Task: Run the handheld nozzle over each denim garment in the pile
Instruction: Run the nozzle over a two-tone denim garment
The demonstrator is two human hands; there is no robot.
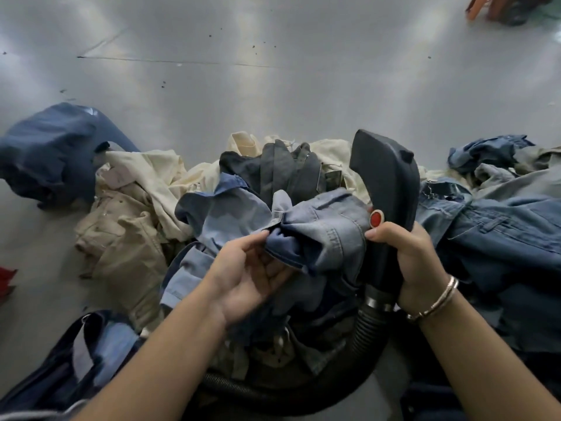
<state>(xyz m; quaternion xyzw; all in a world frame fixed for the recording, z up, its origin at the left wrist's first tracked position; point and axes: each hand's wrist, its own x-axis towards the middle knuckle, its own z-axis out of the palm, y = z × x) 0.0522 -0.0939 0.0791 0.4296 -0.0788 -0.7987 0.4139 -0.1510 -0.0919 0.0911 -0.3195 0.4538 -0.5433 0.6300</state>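
Observation:
A pile of garments (230,208) lies on the grey floor in front of me, with blue denim, beige and dark pieces mixed. My left hand (252,268) grips the edge of a light blue denim garment (321,229) at the pile's front. My right hand (416,262) is closed around the handle of a black handheld nozzle (385,180) with a red button, thumb just below the button. The nozzle head points up and away, right beside the held denim. A black ribbed hose (361,332) runs down from the handle.
More dark blue denim (501,238) is heaped at the right, and a navy garment (51,150) lies at the left. Beige trousers (127,238) sit left of centre. Bare grey floor (273,86) stretches beyond. A denim piece (100,344) lies at the lower left.

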